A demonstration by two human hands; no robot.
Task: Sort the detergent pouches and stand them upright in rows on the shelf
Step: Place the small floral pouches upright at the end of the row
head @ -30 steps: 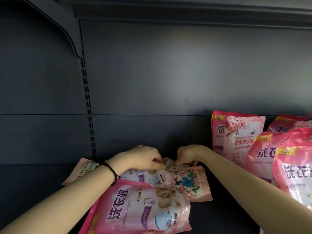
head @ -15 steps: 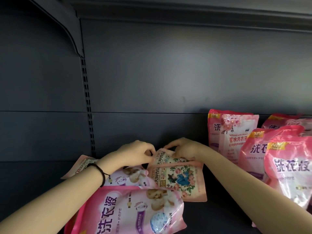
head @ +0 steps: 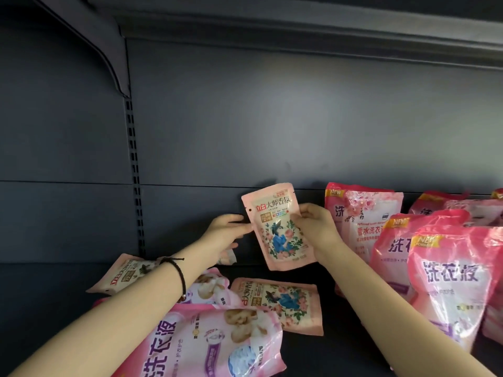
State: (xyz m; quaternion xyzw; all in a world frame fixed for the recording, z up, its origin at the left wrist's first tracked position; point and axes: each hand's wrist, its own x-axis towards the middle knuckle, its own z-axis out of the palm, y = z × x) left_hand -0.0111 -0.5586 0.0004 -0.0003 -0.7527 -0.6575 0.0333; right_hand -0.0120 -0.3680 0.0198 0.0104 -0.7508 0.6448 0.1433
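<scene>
Grips a small floral pouch by its right side with the right hand, thumb across the front, fingers curled behind. Meets the pouch's left edge with the fingertips of the left hand; cannot tell whether pinching or only touching. Holds the pouch upright and clear of the shelf, in front of the back panel, near the middle of the shelf's rear edge. Pale pink, with a red-and-white brand mark and dark characters along the top, a small round hole near the upper left corner, and lower down a figure in blue among roses and green leaves. Wears a black cord bracelet on the left wrist.

Below the hands, lying flat on the shelf: a second floral pouch of the same print, and a third floral pouch further left, partly under the left forearm. Between them, a baby-print pouch, overlapped by a large pink pouch at the front edge, also lying down, with big purple characters. Toward the right edge, standing pink pouches upright in rows reaching back to the panel, with yellow NEW tags at their upper corners; at the rear, a blossom-print pouch.
</scene>
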